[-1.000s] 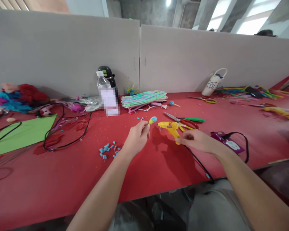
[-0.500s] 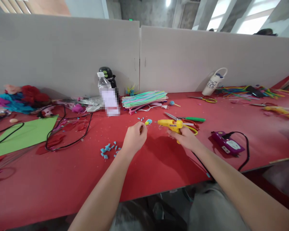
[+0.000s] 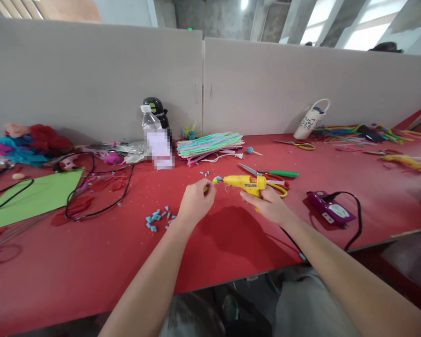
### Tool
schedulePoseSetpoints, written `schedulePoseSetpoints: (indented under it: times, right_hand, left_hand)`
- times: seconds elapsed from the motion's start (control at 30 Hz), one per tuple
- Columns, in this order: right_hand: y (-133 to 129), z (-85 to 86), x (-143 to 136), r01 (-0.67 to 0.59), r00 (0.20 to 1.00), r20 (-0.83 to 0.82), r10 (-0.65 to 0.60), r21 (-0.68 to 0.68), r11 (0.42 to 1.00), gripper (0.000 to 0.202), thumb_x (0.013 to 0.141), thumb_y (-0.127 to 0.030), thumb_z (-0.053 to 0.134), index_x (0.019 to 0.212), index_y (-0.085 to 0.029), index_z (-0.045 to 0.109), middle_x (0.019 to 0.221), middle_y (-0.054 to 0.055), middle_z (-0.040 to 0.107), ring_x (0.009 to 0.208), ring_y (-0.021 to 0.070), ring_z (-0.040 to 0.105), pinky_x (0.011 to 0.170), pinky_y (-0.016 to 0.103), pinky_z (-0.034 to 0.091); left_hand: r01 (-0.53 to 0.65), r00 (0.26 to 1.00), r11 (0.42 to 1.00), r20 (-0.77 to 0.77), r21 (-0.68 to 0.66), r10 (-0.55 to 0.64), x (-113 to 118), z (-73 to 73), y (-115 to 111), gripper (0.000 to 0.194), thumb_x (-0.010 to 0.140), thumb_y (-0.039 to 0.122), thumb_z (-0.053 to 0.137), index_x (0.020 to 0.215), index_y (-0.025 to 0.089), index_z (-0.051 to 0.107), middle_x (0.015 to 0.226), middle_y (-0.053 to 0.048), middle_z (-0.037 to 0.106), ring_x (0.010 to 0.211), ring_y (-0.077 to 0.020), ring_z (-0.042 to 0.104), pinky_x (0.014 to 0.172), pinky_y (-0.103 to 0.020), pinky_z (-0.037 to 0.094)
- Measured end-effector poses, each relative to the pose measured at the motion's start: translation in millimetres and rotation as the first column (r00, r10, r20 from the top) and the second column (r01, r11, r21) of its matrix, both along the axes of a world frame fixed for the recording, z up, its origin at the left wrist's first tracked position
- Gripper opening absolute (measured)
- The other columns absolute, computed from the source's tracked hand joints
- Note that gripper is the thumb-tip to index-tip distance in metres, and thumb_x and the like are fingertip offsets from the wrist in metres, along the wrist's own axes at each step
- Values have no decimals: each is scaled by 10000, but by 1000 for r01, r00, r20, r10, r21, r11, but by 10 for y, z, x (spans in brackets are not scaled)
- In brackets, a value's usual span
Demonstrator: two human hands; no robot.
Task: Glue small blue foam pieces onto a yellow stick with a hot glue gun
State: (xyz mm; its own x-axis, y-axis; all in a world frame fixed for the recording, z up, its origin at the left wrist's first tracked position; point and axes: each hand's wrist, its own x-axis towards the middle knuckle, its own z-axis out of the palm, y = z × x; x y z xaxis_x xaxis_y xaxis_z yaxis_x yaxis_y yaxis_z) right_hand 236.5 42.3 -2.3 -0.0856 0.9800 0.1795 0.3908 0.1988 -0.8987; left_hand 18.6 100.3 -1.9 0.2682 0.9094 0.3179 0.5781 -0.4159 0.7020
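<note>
- Left hand [image 3: 197, 201]: thumb and fingers pinch a small blue-and-yellow piece [image 3: 217, 180], held above the red table [image 3: 126, 271]; its lower part is hidden by the hand
- Right hand [image 3: 271, 204]: fingers closed around the handle of the yellow glue gun [image 3: 241, 181]
- Glue gun: roughly level, nozzle pointing left at the blue end of the piece; contact between the two cannot be confirmed
- Scissors [image 3: 247, 168]: blades lie just beyond the glue gun, which partly covers them; a green handle [image 3: 284, 173] lies beside them
- Black cord [image 3: 289, 236]: passes beneath the right forearm toward the table's near edge
- Purple power socket [image 3: 330, 208]: right of the right forearm, with a plug inserted
- Blue cut pieces [image 3: 153, 219]: scattered left of the left forearm, the nearest just beside it
- Pipe-cleaner bundle [image 3: 210, 144]: beyond both hands, near the grey partition [image 3: 266, 89]
- Clear bottle [image 3: 150, 119]: upright, left of the bundle, partly in front of a black flask [image 3: 154, 104]
- White bottle [image 3: 307, 124]: far right, tilted against the partition
</note>
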Motion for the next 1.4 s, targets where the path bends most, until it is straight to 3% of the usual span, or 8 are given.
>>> schedulePoseSetpoints:
  times: [0.3, 0.43, 0.67, 0.87, 1.03, 1.17, 1.4]
  right_hand:
    - [5, 25, -15, 5, 1000, 19, -5, 0, 1000, 225, 927, -413, 580, 900, -192, 613, 718, -7, 520, 635, 151, 449, 636, 298, 400]
    - [9, 43, -15, 2, 999, 40, -3, 10, 1000, 244, 926, -423, 574, 1006, -203, 641, 783, 12, 577, 704, 180, 511, 689, 315, 437]
    - [-5, 39, 1, 16, 998, 65, -16, 3, 1000, 253, 930, -424, 559, 1030, -210, 648, 837, 34, 635, 773, 216, 575, 720, 345, 470]
    - [11, 50, -14, -16, 999, 40, 14, 36, 999, 210, 927, -402, 570, 946, -216, 664, 979, 56, 694, 1039, 277, 619, 928, 395, 484]
    - [18, 70, -31, -44, 999, 3, 44, 72, 996, 293, 927, -384, 571, 1145, -204, 650, 1051, 65, 699, 1102, 280, 614, 1023, 435, 447]
    - [15, 43, -12, -15, 999, 42, 13, 46, 999, 212, 926, -393, 568, 966, -214, 675, 951, 54, 701, 1034, 280, 625, 968, 423, 475]
    - [22, 19, 6, -7, 999, 54, 4, 53, 999, 191, 924, -399, 567, 875, -234, 650, 857, 46, 677, 1049, 296, 622, 922, 425, 496]
  left_hand:
    - [25, 1000, 1000, -19, 11, -24, 8, 5, -8, 204, 879, 267, 494, 746, 184, 624, 622, 13, 577, 569, -104, 479, 574, -222, 331]
    - [24, 1000, 1000, -19, 5, -24, 5, 12, -18, 203, 883, 272, 490, 761, 186, 628, 627, 7, 580, 573, -110, 484, 582, -224, 336]
    - [6, 999, 1000, -33, -18, -7, 6, 25, -30, 214, 885, 282, 487, 728, 194, 603, 594, 15, 536, 552, -114, 446, 570, -229, 322]
    - [22, 999, 1000, -33, -12, -22, 1, 45, -32, 209, 890, 270, 476, 731, 191, 587, 611, 19, 546, 548, -107, 431, 561, -228, 310]
    - [17, 999, 1000, -42, -14, -18, 3, 50, -26, 196, 879, 255, 478, 724, 193, 581, 608, 16, 543, 550, -112, 439, 570, -231, 314]
    - [16, 999, 1000, -36, -15, -16, 1, 48, -32, 203, 883, 267, 477, 724, 195, 582, 605, 12, 541, 542, -115, 433, 564, -233, 308]
    - [8, 999, 1000, -34, -27, -9, 2, 64, -39, 213, 886, 273, 475, 720, 199, 587, 583, 17, 529, 532, -116, 428, 561, -233, 315]
